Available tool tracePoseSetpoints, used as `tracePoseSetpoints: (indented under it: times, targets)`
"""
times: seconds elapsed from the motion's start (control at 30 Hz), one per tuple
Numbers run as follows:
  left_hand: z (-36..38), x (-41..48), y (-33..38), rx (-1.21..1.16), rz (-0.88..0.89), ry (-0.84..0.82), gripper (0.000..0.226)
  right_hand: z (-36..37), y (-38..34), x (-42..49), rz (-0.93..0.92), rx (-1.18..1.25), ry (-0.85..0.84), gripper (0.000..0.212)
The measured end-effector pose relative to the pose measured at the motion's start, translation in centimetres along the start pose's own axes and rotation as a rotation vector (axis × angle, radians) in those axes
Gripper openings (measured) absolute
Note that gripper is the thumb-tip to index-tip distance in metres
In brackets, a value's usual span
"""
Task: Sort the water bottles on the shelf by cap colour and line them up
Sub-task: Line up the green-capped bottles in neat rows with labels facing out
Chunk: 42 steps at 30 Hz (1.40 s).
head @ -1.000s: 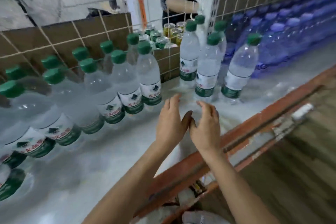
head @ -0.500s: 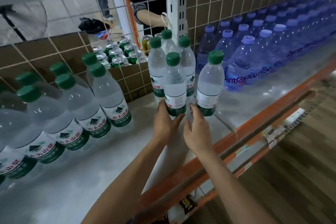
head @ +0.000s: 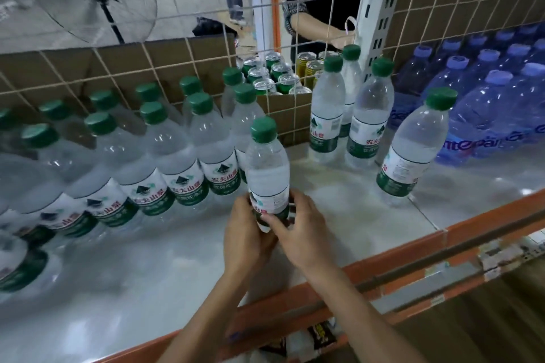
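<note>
Gripping bottle (head: 267,174), both hands (head: 274,233).

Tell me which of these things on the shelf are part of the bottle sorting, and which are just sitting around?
Part of the job:
- held green-cap bottle, in the left hand and right hand
- green-cap rows
- loose green-cap bottles
- blue-cap bottles
- shelf

Just lying about:
- drink cans behind the wire grid
- fan
- cardboard
</note>
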<state>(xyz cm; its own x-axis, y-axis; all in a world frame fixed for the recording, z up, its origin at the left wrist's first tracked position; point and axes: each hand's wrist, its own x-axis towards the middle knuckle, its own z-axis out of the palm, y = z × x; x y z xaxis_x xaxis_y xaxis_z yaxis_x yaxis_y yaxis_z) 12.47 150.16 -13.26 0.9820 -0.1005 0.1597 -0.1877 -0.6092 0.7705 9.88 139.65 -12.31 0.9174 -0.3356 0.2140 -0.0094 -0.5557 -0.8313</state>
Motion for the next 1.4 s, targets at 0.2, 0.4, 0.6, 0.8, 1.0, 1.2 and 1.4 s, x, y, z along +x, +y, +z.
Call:
tracePoseSetpoints:
  times: [0.2,0.4,0.6,0.8,1.0,1.2,1.4]
  targets:
    - [-6.3,-2.1,-4.4,0.023,-0.148,0.119,0.048,5.6,-4.1,-1.8,-0.105,0.086,-0.175,0.056]
    - [-11.9,-3.4,-8.6,0.007,-0.152,0.16,0.055,10.4,-7.2,-2.8,-0.163,0.12,-0.325,0.063]
    - [-16.5,-4.2,-12.5,0.041,-0.198,0.201,0.055,15.2,-10.1,-3.8,-0.203,0.114,-0.406,0.075]
    - [-20.0,-4.5,-14.9,0.07,-0.236,0.292,0.054,19.7,-12.9,-5.0,-0.126,0.211,-0.439,0.072]
    - [-22.3,-5.4,-17.4,0.144,-0.226,0.294,0.032,22.1,-14.0,-4.9,-0.161,0.207,-0.406,0.068]
    - [-22.8,-5.2,-17.4,0.133,-0.237,0.317,0.032,23.2,-13.8,-5.3,-0.157,0.155,-0.347,0.075]
    - [-23.0,-5.4,-17.4,0.126,-0.282,0.391,0.019,24.2,-14.3,-5.4,-0.207,0.149,-0.342,0.071]
